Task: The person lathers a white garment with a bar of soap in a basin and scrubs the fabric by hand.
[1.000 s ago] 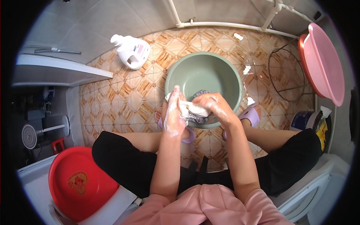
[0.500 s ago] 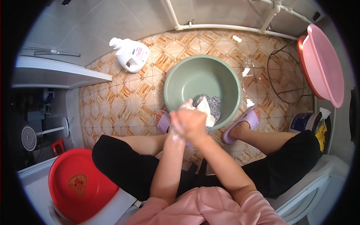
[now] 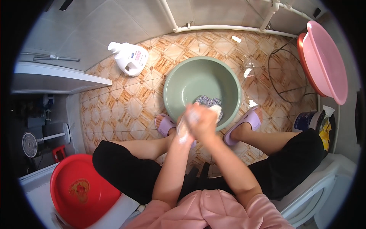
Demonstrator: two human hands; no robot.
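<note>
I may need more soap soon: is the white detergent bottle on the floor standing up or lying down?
Lying down. The white detergent bottle rests on its side on the tiled floor, cap toward the wall.

Basin (image 3: 190,82) sits on floor between both feet; cloth (image 3: 207,102) lies inside it; detergent bottle (image 3: 129,58) lies left of it.

A white detergent bottle (image 3: 129,58) lies on the tiled floor (image 3: 126,103); a red basin (image 3: 82,191) sits lower left.

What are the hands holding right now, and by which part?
Both hands, left hand and right hand, are pressed together around a pale cloth at the green basin near rim. Motion blur hides which part the fingers grip.
</note>
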